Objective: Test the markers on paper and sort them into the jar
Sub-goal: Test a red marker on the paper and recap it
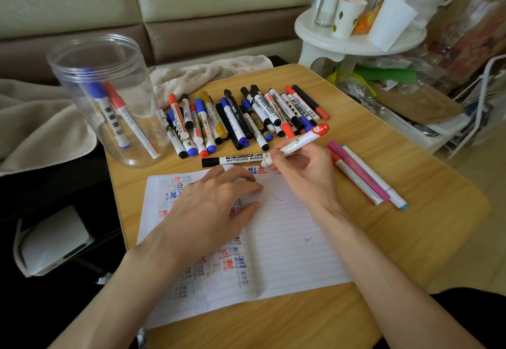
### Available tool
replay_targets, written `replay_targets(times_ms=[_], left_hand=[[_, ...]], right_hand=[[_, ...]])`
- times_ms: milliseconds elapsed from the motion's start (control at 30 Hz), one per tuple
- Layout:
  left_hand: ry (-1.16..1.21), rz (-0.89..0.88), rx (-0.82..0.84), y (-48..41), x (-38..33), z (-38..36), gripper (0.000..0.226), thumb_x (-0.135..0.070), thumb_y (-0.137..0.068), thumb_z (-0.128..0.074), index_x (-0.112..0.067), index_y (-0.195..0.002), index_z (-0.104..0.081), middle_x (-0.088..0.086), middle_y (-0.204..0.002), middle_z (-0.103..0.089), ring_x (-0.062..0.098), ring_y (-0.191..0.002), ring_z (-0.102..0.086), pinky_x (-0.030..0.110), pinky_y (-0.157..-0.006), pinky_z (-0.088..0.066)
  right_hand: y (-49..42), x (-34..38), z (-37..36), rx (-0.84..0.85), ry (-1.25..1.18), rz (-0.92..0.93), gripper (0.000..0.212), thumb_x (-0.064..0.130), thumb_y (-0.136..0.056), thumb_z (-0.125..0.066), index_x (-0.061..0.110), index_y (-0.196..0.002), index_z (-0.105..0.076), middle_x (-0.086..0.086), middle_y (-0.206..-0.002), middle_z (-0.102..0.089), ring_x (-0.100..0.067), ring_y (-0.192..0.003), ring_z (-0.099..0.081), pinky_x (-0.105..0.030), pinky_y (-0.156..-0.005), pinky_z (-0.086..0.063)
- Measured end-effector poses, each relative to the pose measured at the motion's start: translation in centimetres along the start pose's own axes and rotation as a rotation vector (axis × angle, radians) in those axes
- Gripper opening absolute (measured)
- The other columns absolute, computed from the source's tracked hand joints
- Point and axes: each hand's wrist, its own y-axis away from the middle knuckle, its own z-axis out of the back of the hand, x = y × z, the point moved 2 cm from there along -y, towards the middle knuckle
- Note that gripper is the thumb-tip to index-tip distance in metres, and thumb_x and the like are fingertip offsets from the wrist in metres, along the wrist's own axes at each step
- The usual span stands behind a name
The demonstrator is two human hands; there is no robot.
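Slanting up-right from tip to cap, red-capped marker (298, 143) sits pinched in right hand (301, 176), tip at paper's (295, 239) top edge. Left hand (216, 203) flat, fingers straight, pressing the sheet. Jar (106, 102) stands up-left on tabletop (410, 211), nearer left hand; right would likely have to cross over.

Your paper (290, 239) lies on the table (410, 228) before you. The marker pile (241, 118) lies behind it. The jar (109, 96), left of the pile, holds seemingly two markers (120, 118), and three more (364, 176) lie right.

Beige towel (208, 74), cluttered white stool (308, 33)
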Motion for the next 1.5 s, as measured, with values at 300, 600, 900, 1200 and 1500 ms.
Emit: replay_targets(times_ms=[300,600,900,1200,1500], left_hand=[[0.000,-0.002,-0.008,-0.06,0.06,-0.09,0.047,-0.058,-0.097,-0.040,-0.041,-0.137,-0.059,-0.025,-0.140,-0.049,0.007,-0.122,-0.047,0.038,-0.089,-0.055],[-0.004,-0.001,-0.012,-0.01,0.07,-0.07,0.045,-0.057,-0.098,-0.042,-0.042,-0.137,-0.058,-0.026,-0.140,-0.048,0.006,-0.122,-0.047,0.036,-0.089,-0.054],[-0.002,0.001,0.001,-0.06,0.04,-0.06,0.048,-0.058,-0.097,-0.040,-0.042,-0.138,-0.057,-0.026,-0.142,-0.047,0.006,-0.124,-0.046,0.038,-0.091,-0.054],[-0.001,-0.001,0.003,-0.02,0.01,-0.04,0.048,-0.058,-0.097,-0.039,-0.041,-0.139,-0.056,-0.026,-0.142,-0.047,0.006,-0.125,-0.046,0.038,-0.093,-0.054],[0.006,-0.003,0.002,-0.06,0.02,-0.02,0.047,-0.057,-0.097,-0.041,-0.041,-0.139,-0.057,-0.025,-0.143,-0.047,0.006,-0.126,-0.046,0.038,-0.094,-0.053]], right_hand=[[-0.11,-0.30,-0.01,0.025,0.002,0.018,0.007,0.003,-0.094,-0.074,0.004,-0.100,-0.073,-0.014,-0.092,-0.079,-0.028,-0.087,-0.079,-0.051,-0.087,-0.063],[-0.02,-0.18,-0.11,0.014,0.043,-0.016,0.009,-0.001,-0.090,-0.073,0.005,-0.096,-0.073,-0.010,-0.084,-0.078,-0.020,-0.081,-0.078,-0.036,-0.080,-0.064],[0.10,0.17,0.09,-0.012,0.011,-0.034,0.005,0.001,-0.093,-0.072,0.002,-0.098,-0.073,-0.008,-0.084,-0.080,-0.019,-0.079,-0.079,-0.030,-0.076,-0.063],[0.21,0.36,0.08,-0.011,0.051,-0.040,0.010,-0.001,-0.089,-0.072,0.006,-0.095,-0.072,-0.009,-0.082,-0.079,-0.021,-0.081,-0.079,-0.043,-0.083,-0.065],[-0.02,0.08,0.20,-0.026,0.051,-0.016,0.008,0.001,-0.092,-0.072,0.007,-0.097,-0.072,-0.009,-0.085,-0.079,-0.019,-0.082,-0.079,-0.038,-0.081,-0.065]])
